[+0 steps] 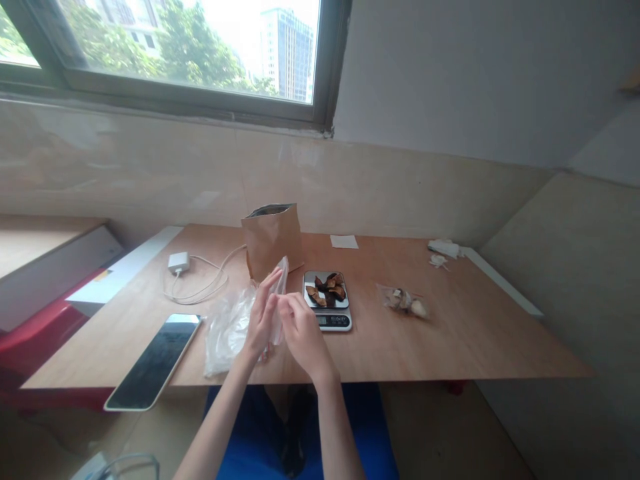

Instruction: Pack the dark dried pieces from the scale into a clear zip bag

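Observation:
My left hand (261, 317) and my right hand (300, 333) meet above the near edge of the wooden table (450, 347), both pinching a small clear plastic bag (281, 280) that stands upright between the fingers. A heap of more clear bags (227, 330) lies just left of my hands. Right behind them sits a small digital scale (334, 321) with several dark brown dried pieces (327, 290) on its steel plate. An open brown paper bag (273, 240) stands upright further back.
A phone or tablet (155, 360) lies screen-up at the table's front left corner. A white charger with cable (179, 262) is behind it. A filled clear bag (405, 301) lies right of the scale. White paper (344, 241) and white scraps (444, 249) sit at the back.

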`<state>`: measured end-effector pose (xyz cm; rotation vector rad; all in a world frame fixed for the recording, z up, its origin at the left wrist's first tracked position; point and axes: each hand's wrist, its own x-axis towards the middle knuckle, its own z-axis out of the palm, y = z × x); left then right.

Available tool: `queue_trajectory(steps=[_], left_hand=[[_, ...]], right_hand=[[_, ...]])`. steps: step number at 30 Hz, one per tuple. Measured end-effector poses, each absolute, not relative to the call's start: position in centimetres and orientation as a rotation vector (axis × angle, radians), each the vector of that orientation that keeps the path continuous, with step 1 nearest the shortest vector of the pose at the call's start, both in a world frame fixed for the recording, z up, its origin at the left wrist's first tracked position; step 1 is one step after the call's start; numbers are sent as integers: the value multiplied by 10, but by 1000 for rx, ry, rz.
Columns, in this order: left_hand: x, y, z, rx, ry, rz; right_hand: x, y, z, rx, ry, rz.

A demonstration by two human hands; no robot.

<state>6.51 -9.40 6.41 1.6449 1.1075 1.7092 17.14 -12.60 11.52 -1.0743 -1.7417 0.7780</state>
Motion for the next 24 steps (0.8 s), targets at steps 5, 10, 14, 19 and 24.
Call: queue_trajectory(steps=[5,10,14,19,24], left_hand=[[70,-100,55,1555,1057,1685],[85,-105,49,1490,1122,1713],[94,-108,47,1301,1354,1842],[90,-105,47,1114,1515,1963],[91,-94,38,1152,1439,2055]], right_hand=[[174,-123,111,-1075,-1689,767],[171,-121,104,-1098,-1501,850],[174,-114,94,-1214,-1351,794],[198,-100,76,-1441,-1185,663],[227,-94,64,-1293,-1356,653]])
